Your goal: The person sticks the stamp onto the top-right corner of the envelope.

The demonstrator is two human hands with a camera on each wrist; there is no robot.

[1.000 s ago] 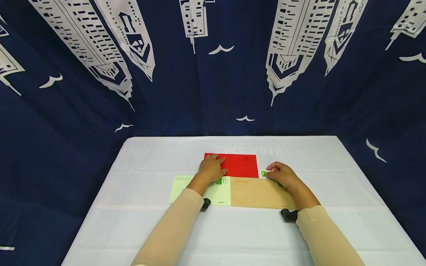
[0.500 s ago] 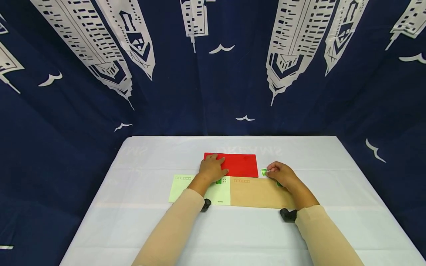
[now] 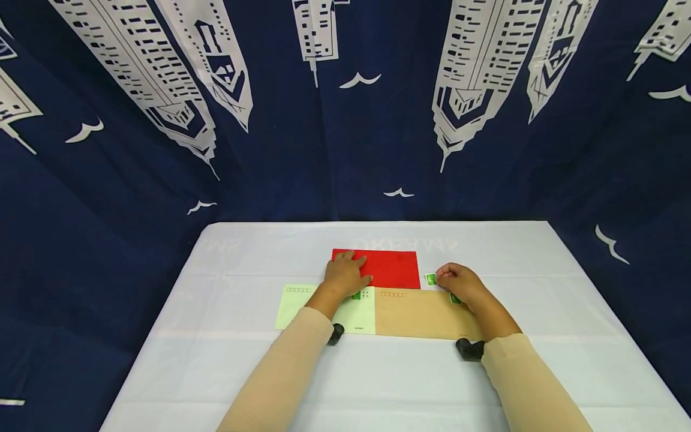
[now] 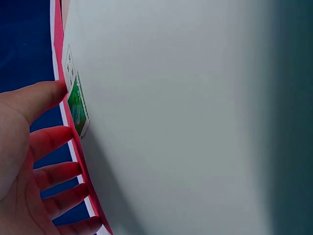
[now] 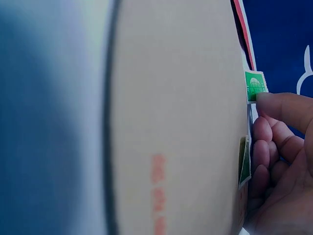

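Observation:
My left hand (image 3: 343, 276) rests with spread fingers on the left part of a red envelope (image 3: 393, 269). Beneath that wrist lies a pale green envelope (image 3: 356, 318) bearing a green stamp (image 4: 77, 110), partly covered in the head view. To the right of the red envelope, my right hand (image 3: 460, 283) pinches another green stamp (image 5: 255, 84) between thumb and fingers, just off the envelope's right edge. A brown envelope (image 3: 421, 315) lies under the right wrist. Its own green stamp (image 5: 244, 162) sits at the upper right corner, partly hidden by the hand.
The three envelopes lie edge to edge on a white tablecloth (image 3: 243, 366). Behind the table hangs a dark blue curtain (image 3: 378, 138) printed with white buildings and birds. Black wrist mounts (image 3: 469, 350) sit near both cuffs.
The pinched stamp and the right fingertips have shifted very slightly to the right. My left hand stays in place on the red envelope.

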